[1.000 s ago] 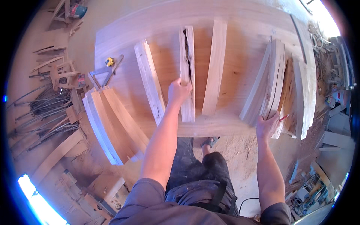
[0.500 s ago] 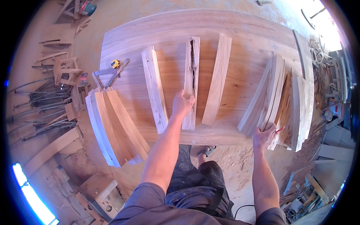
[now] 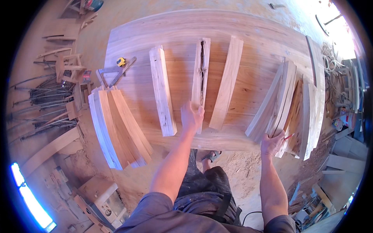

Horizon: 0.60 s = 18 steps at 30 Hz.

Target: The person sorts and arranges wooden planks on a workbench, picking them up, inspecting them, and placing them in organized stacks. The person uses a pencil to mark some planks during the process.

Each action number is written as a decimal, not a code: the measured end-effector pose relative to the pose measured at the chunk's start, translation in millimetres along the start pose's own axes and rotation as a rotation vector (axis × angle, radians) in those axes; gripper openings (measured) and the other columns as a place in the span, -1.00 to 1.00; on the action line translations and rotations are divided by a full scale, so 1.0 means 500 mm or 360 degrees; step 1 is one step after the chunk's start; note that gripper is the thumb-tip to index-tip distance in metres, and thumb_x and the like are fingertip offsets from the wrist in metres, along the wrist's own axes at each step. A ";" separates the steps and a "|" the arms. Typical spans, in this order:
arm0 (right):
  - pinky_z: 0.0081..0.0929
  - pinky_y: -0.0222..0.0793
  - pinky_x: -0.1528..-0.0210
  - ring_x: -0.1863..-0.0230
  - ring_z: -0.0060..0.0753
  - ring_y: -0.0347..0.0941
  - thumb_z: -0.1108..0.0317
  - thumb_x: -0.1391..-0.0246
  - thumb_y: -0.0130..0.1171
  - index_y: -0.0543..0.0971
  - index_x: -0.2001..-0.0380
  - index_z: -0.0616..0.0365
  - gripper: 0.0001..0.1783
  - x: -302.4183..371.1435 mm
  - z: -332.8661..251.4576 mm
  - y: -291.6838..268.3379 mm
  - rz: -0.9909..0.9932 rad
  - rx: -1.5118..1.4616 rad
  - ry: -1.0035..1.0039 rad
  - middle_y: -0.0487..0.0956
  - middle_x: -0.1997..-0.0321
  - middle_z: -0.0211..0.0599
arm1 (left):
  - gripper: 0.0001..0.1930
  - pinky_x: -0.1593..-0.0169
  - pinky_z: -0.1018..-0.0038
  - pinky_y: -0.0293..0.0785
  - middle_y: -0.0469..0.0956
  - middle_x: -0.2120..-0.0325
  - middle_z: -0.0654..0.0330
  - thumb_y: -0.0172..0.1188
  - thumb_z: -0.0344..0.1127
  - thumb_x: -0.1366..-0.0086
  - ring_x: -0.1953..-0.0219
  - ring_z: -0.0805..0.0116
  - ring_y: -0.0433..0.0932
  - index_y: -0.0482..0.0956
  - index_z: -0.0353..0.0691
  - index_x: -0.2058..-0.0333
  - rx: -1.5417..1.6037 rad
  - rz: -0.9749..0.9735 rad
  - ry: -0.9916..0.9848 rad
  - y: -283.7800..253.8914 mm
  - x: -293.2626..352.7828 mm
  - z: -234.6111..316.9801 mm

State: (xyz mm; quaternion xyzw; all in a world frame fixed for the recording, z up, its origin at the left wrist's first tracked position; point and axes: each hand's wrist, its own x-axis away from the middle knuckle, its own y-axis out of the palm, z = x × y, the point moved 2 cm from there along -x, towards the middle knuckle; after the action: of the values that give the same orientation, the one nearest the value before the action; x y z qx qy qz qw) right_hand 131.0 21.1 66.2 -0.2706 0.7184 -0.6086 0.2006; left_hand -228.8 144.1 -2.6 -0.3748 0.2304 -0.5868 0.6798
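A wooden board with a long dark crack lies on a broad wooden tabletop. My left hand is closed around its near end. To the left of it lies a pale board, and to the right another plain board. My right hand is at the near end of a group of stacked boards on the right. A red pencil sticks out from its curled fingers, which also touch the board ends.
More boards overhang the near left edge. A yellow tape measure and a square lie behind them. Metal bars and wood scraps are on the floor at left. Offcuts lie at right, and a boxy machine stands at lower left.
My left hand has slid nearer to me along the cracked board. My right hand stays at the stacked boards with the pencil. The view has shifted slightly.
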 end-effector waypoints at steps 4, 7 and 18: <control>0.01 0.20 -0.38 -0.28 0.21 0.32 0.24 0.13 0.32 0.27 -0.30 0.27 -0.12 0.001 -0.009 -0.013 0.0017 0.0028 -0.0032 0.47 -0.20 0.08 | -0.22 -0.15 -0.01 0.44 0.54 0.01 -0.24 0.39 -0.01 -0.24 -0.08 -0.23 0.46 0.37 -0.52 -0.22 -0.0201 0.0142 0.0120 -0.010 0.083 0.003; 0.01 0.26 -0.27 -0.14 0.17 0.39 0.24 0.16 0.34 0.35 -0.15 0.24 -0.24 -0.004 0.000 -0.008 0.0090 0.0013 -0.0078 0.50 -0.03 -0.01 | -0.26 -0.17 -0.04 0.42 0.52 0.06 -0.25 0.38 -0.08 -0.22 -0.07 -0.29 0.45 0.36 -0.51 -0.19 -0.0156 0.0133 0.0012 -0.020 0.087 0.042; -0.02 0.20 -0.39 -0.29 0.19 0.34 0.22 0.12 0.33 0.31 -0.29 0.34 -0.12 -0.007 -0.012 -0.014 -0.0070 0.0008 -0.0005 0.52 -0.14 0.09 | -0.20 -0.12 0.03 0.51 0.52 0.00 -0.17 0.44 -0.14 -0.14 -0.09 -0.20 0.46 0.30 -0.46 -0.23 -0.0353 0.0123 -0.0094 -0.013 0.080 0.054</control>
State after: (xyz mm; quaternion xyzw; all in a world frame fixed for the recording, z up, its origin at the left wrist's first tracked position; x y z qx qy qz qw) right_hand 131.0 27.0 74.2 -0.2868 0.7104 -0.6142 0.1891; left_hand -204.1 111.6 24.1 -0.4556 0.2880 -0.5197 0.6629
